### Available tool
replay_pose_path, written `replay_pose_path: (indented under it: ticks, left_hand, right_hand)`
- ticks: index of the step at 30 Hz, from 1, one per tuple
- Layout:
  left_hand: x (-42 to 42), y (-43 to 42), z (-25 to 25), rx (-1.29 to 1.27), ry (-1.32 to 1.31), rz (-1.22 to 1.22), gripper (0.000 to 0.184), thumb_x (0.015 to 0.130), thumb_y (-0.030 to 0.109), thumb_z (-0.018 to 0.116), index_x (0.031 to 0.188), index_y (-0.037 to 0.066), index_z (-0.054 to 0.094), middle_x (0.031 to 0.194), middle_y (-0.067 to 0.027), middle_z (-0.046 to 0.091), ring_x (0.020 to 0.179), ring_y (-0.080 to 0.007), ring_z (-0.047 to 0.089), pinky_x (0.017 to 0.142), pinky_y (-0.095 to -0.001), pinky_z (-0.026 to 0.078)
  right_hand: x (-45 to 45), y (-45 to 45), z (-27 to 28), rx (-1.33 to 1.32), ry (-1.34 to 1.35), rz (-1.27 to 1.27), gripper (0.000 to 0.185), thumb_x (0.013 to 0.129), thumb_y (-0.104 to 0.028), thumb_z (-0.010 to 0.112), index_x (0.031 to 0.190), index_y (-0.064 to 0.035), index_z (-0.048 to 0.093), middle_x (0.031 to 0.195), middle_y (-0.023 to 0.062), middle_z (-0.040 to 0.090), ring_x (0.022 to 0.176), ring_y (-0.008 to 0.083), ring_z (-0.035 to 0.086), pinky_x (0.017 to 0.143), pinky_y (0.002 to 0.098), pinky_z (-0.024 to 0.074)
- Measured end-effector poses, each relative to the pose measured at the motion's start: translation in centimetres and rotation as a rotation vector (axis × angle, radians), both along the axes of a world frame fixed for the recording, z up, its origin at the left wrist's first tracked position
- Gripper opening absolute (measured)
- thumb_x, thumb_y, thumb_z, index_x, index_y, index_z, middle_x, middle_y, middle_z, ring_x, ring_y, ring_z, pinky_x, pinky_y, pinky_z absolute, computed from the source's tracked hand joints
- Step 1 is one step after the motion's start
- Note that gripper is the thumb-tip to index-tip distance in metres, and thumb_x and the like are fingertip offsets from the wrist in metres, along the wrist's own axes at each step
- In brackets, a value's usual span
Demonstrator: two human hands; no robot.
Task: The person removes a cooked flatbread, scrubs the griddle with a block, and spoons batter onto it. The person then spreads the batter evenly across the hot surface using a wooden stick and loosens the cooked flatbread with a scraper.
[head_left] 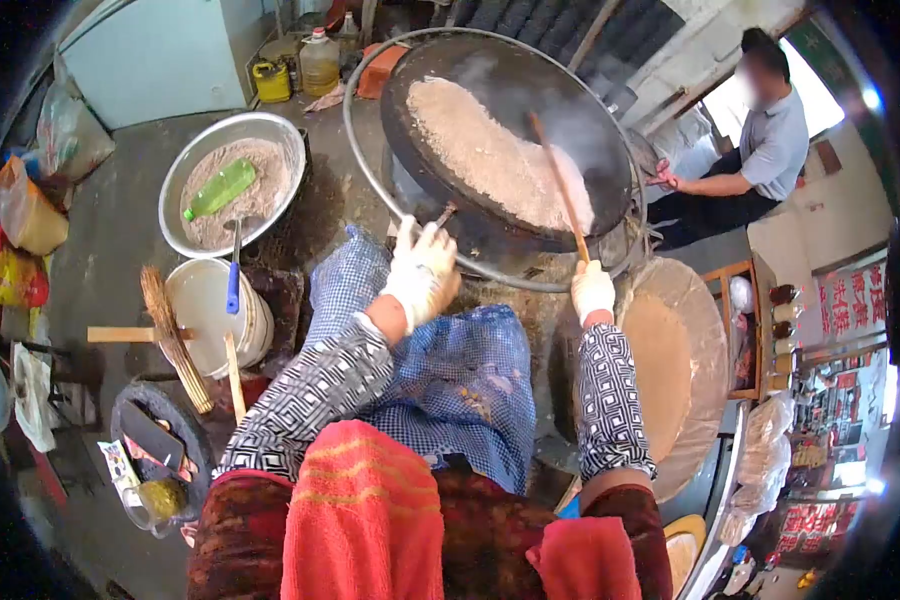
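Observation:
In front of me a large round black griddle sits inside a metal ring. A pale, rough-textured layer of food curves across it, with steam rising. My left hand, in a whitish glove, is closed at the griddle's near edge around a short handle; the grip is partly hidden. My gloved right hand holds a long thin wooden stick, which slants over the right part of the food. A large round tray lined with clear plastic stands beside my right forearm, with a tan flat sheet on it.
At left are a metal basin of batter-like mix with a green bottle, a ladle with a blue handle, a white bucket and a straw brush. Another person sits beyond the griddle at right.

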State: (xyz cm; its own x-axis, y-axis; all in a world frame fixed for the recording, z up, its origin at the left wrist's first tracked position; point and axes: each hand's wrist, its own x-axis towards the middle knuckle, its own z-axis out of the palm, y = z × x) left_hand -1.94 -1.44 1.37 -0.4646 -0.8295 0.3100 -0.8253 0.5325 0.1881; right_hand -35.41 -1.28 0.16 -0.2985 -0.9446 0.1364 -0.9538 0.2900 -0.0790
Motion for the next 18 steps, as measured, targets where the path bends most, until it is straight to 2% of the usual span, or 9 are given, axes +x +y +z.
replay_pose_path:
  ticks: [2,5,7,9,10,11,13,16,18]
  left_hand:
    - [-0.5,0.8,-2.8,-0.014,-0.017,-0.002,0.054,0.077,0.028,0.066,0.122,-0.001,0.056,0.132,-0.0156,0.054,0.129,-0.0307,0.044,0.113,-0.0585,0.019]
    - [0.3,0.4,-3.4,-0.093,-0.113,0.037,0.059,0.08,0.029,0.063,0.13,-0.001,0.053,0.137,-0.0169,0.051,0.132,-0.0326,0.042,0.115,-0.0583,0.016]
    - [1.1,-0.1,-2.7,0.001,-0.187,0.036,0.057,0.087,0.025,0.051,0.137,-0.002,0.047,0.144,-0.0178,0.045,0.139,-0.032,0.035,0.116,-0.0576,0.009]
    - [1.5,-0.4,-2.4,-0.045,-0.24,0.061,0.053,0.089,0.022,0.046,0.136,-0.002,0.048,0.144,-0.0178,0.045,0.138,-0.0318,0.036,0.116,-0.058,0.009]
    - [1.6,-0.9,-2.3,-0.074,-0.269,0.076,0.056,0.087,0.028,0.052,0.135,-0.001,0.049,0.142,-0.0164,0.047,0.136,-0.0311,0.039,0.115,-0.0585,0.011]
    - [1.8,-1.0,-2.5,-0.097,-0.3,0.087,0.059,0.086,0.035,0.058,0.133,0.0,0.051,0.141,-0.015,0.049,0.133,-0.0305,0.042,0.115,-0.059,0.012]
    - [2.2,-1.2,-2.8,-0.082,-0.316,0.084,0.058,0.087,0.034,0.057,0.133,0.0,0.051,0.141,-0.0149,0.049,0.134,-0.0304,0.041,0.115,-0.059,0.011]
    - [3.0,-1.9,-1.9,-0.079,-0.302,0.094,0.056,0.088,0.034,0.055,0.133,0.0,0.051,0.141,-0.015,0.049,0.134,-0.0305,0.041,0.115,-0.0592,0.01]
    - [3.2,-2.0,-2.0,-0.081,-0.288,0.115,0.053,0.09,0.033,0.051,0.133,0.001,0.052,0.14,-0.0152,0.05,0.134,-0.0302,0.041,0.115,-0.0601,0.009]
  right_hand:
    - [0.1,-1.3,0.8,-0.049,-0.022,-0.02,0.035,0.098,-0.036,0.045,0.095,-0.0025,0.054,0.079,0.0289,0.064,0.078,0.0475,0.063,0.071,0.0557,0.0478]
    - [2.5,-0.5,2.2,-0.059,-0.083,0.084,0.035,0.098,-0.037,0.045,0.096,-0.0032,0.054,0.078,0.0294,0.063,0.078,0.0489,0.061,0.07,0.056,0.0472]
    - [4.5,1.6,1.8,0.058,-0.006,0.226,0.033,0.097,-0.037,0.047,0.092,-0.0053,0.055,0.076,0.0283,0.063,0.077,0.049,0.061,0.069,0.0559,0.0474]
    - [2.0,1.8,-0.5,0.014,-0.051,0.07,0.033,0.096,-0.037,0.047,0.091,-0.0056,0.056,0.076,0.027,0.064,0.077,0.0481,0.062,0.068,0.0551,0.0483]
    - [-0.2,1.0,-0.8,-0.051,-0.138,0.024,0.036,0.096,-0.036,0.047,0.088,-0.0021,0.057,0.079,0.0296,0.063,0.08,0.0498,0.061,0.07,0.0562,0.0479]
    - [-0.9,0.7,-0.3,-0.071,-0.07,-0.009,0.036,0.097,-0.035,0.047,0.088,-0.0014,0.057,0.079,0.0293,0.063,0.079,0.0494,0.061,0.07,0.0561,0.0482]
    - [-0.7,-0.2,0.0,-0.105,0.052,0.035,0.034,0.098,-0.033,0.046,0.088,-0.0021,0.056,0.078,0.0284,0.063,0.075,0.0483,0.061,0.07,0.0567,0.0476]
    - [0.1,-0.1,-0.4,-0.091,0.013,0.015,0.034,0.098,-0.034,0.045,0.09,-0.0033,0.056,0.078,0.0286,0.064,0.075,0.0482,0.061,0.07,0.0567,0.0476]
    - [-1.3,0.2,-1.4,-0.011,0.036,-0.049,0.033,0.098,-0.037,0.044,0.099,-0.0047,0.053,0.079,0.0274,0.064,0.078,0.0466,0.063,0.07,0.0556,0.0484]
